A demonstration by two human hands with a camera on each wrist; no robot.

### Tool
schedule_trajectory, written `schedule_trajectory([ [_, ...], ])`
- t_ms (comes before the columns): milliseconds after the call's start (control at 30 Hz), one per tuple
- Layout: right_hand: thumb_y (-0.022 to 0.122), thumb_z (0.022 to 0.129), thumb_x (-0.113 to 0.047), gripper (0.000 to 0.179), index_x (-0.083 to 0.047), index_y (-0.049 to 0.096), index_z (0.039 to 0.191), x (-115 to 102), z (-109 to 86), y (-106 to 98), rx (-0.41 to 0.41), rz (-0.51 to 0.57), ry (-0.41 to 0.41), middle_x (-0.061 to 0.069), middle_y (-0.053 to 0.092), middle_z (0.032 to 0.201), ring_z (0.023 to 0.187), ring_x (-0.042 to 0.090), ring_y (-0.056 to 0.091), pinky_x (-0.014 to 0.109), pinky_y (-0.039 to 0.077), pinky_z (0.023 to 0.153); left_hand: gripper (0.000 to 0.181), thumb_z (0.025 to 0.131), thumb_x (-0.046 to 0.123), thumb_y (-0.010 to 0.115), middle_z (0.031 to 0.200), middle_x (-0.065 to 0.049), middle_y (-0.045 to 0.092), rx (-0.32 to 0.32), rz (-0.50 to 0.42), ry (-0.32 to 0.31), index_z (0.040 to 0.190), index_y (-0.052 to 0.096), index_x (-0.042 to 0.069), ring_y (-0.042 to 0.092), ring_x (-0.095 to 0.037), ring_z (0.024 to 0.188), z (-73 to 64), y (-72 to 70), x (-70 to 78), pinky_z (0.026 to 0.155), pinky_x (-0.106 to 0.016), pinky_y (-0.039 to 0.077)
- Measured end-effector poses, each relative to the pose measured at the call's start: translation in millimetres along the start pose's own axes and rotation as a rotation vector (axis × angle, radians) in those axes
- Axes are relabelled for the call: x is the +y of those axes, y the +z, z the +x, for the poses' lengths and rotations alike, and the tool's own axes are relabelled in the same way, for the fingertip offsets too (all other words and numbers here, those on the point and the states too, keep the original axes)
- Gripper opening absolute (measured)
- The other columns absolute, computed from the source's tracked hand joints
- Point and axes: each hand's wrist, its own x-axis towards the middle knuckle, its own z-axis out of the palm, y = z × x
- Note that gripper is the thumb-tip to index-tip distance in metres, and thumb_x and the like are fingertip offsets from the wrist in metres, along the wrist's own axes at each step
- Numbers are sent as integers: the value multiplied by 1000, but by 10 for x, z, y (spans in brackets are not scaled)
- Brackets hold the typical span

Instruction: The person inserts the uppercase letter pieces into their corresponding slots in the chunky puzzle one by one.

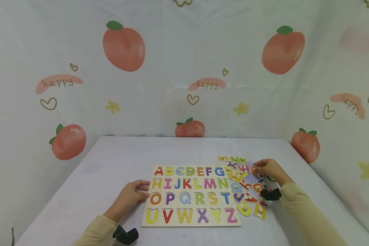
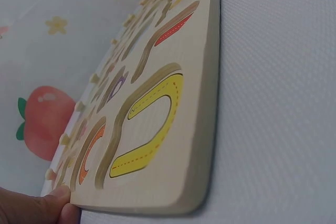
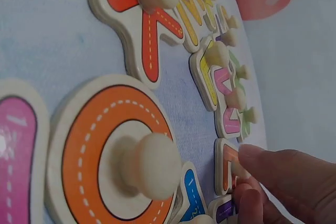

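Observation:
A wooden alphabet puzzle board point(image 1: 190, 224) lies flat on the table, with letter-shaped recesses in rows. Knobs stand up from several letters at its top left. My left hand point(image 1: 132, 194) is at the board's left edge; its thumb point(image 2: 59, 195) touches that edge in the left wrist view. Among the loose letters at the right, my right hand point(image 1: 270, 169) pinches the knob of an orange letter piece point(image 3: 226, 169) between thumb and finger. That letter is partly hidden by the fingers. Near it lie an orange O piece point(image 3: 84, 156) and a red K piece point(image 3: 149, 45).
Loose knobbed letters are crowded beside the board's right edge, some overlapping. A yellow U piece point(image 1: 244, 209) and a yellow H piece point(image 1: 260, 212) lie nearest the front. Behind the white table point(image 1: 123, 150) hangs a fruit-printed curtain point(image 1: 169, 44).

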Motion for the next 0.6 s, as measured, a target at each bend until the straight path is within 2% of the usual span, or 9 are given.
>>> schedule_trajectory([
  [200,69,85,-8,32,10,61,111,27,45,3,-36,12,-13,5,64,87,74,16,55,28,48,64,43,80,0,72,98,-7,66,-2,-3,15,122,61,0,58,-14,77,-15,-8,9,65,-25,54],
  [367,66,87,-6,26,10,63,108,34,48,3,-42,3,-41,3,64,83,71,16,55,29,48,63,43,80,0,72,98,-7,66,-1,-5,11,122,62,0,58,-14,77,-13,-5,10,65,-25,54],
  [600,66,87,-8,24,7,65,106,14,53,1,-41,-20,-36,4,65,84,73,16,56,27,49,65,43,80,0,72,98,-7,66,2,3,15,122,62,0,58,-15,77,-29,-12,25,65,-25,54],
])
